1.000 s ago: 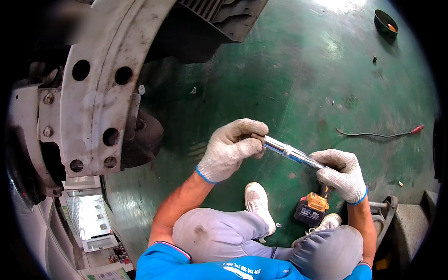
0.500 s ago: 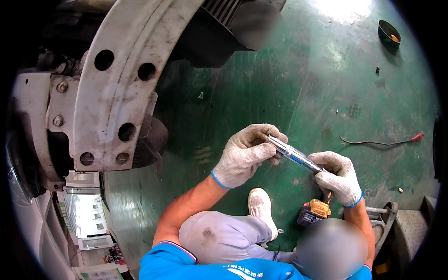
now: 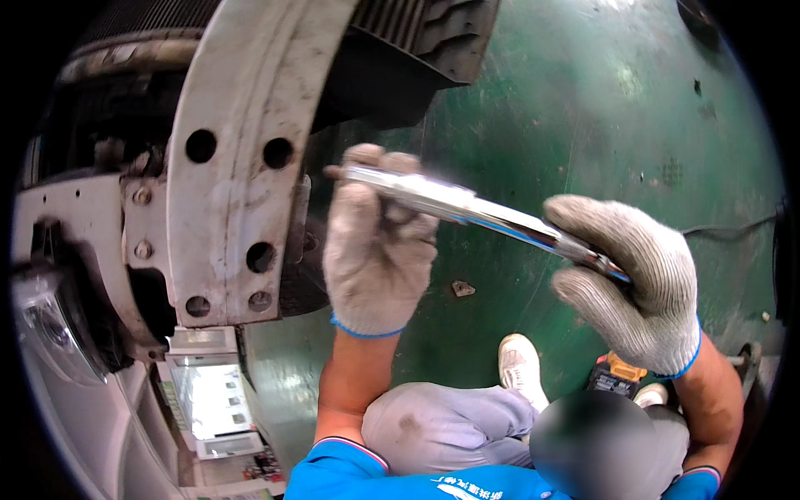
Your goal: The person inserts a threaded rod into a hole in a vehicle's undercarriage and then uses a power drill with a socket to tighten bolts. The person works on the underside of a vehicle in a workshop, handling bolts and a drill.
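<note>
A long chrome socket extension bar (image 3: pixel 500 218), blurred by motion, slants between my two gloved hands in front of the bumper beam. Its thicker socket-like end lies in my left hand (image 3: pixel 379 250), which is palm up with the fingers curled round it. A short brown stub pokes out beyond that end; what it is I cannot make out. My right hand (image 3: pixel 650 275) has the thin end between thumb and fingers in a loose grip. Blue shows along the bar's lower side. Both hands wear off-white knitted gloves with blue cuffs.
A pale car bumper beam (image 3: pixel 237 183) with round holes stands at the left, beside a headlight (image 3: pixel 58 333). The yellow-and-black battery (image 3: pixel 617 373) of a cordless tool is near my right foot. A small metal piece (image 3: pixel 463 288) and a dark cable (image 3: pixel 733 229) lie on the green floor.
Both hands have risen toward the camera with the bar. My left hand has moved left toward the beam and turned palm up; my right hand has loosened its grip somewhat. The view has shifted.
</note>
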Demonstrator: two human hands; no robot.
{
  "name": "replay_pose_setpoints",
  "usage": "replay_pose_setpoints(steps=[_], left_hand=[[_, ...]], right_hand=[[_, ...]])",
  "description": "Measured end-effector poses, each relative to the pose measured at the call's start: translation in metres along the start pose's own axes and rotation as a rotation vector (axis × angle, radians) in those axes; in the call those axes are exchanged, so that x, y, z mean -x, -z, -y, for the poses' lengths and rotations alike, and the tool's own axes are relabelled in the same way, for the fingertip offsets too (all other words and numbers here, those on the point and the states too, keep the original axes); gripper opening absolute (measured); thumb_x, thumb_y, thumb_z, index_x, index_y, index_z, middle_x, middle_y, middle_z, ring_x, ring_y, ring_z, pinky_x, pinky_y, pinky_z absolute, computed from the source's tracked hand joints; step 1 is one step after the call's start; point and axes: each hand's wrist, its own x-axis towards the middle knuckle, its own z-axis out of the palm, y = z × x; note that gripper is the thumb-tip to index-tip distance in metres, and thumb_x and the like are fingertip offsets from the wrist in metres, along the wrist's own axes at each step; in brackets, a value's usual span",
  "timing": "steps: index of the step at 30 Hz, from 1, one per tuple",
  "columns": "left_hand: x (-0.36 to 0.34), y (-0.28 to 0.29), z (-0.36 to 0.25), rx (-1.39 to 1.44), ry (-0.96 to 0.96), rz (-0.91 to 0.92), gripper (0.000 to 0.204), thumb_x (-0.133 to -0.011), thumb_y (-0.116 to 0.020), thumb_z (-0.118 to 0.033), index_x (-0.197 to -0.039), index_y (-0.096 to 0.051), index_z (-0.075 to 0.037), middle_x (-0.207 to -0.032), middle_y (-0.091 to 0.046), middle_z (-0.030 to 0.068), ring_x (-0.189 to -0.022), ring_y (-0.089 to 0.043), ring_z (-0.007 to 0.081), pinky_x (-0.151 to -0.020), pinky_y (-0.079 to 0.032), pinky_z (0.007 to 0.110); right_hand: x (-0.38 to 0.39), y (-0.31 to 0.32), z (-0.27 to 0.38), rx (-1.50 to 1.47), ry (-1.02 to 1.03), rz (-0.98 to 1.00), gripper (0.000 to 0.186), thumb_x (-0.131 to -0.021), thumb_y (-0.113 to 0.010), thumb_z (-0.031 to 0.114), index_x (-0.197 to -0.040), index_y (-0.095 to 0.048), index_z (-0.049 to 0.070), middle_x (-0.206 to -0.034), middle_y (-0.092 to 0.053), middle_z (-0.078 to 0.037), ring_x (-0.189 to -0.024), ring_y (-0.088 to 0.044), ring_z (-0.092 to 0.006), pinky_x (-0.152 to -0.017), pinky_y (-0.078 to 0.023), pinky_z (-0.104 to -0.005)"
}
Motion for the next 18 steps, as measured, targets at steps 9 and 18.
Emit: replay_pose_setpoints(steps=[9, 18], left_hand=[[0.001, -0.008, -0.01, -0.001, 0.025, 0.046, 0.052, -0.103, -0.05, -0.022, -0.149, -0.032, -0.005, -0.142, -0.049, 0.0193, -0.097, -0.063, 0.0173, -0.08, -0.061, 0.033], [-0.005, -0.007, -0.013, -0.074, -0.088, -0.013, 0.054, -0.103, -0.049, -0.021, -0.148, -0.028, 0.001, -0.136, -0.051, 0.0273, -0.105, -0.067, 0.0269, -0.077, -0.065, 0.033]], right_hand=[[-0.031, -0.019, -0.006, -0.088, 0.247, -0.16, 0.041, -0.077, -0.076, 0.003, -0.115, -0.065, -0.006, -0.082, -0.068, -0.015, -0.067, -0.066, -0.0222, -0.06, -0.051, -0.0309], [-0.059, -0.024, -0.002, -0.064, 0.279, -0.128, 0.04, -0.077, -0.077, 0.006, -0.114, -0.065, -0.002, -0.08, -0.067, -0.014, -0.065, -0.065, -0.0277, -0.059, -0.052, -0.0326]])
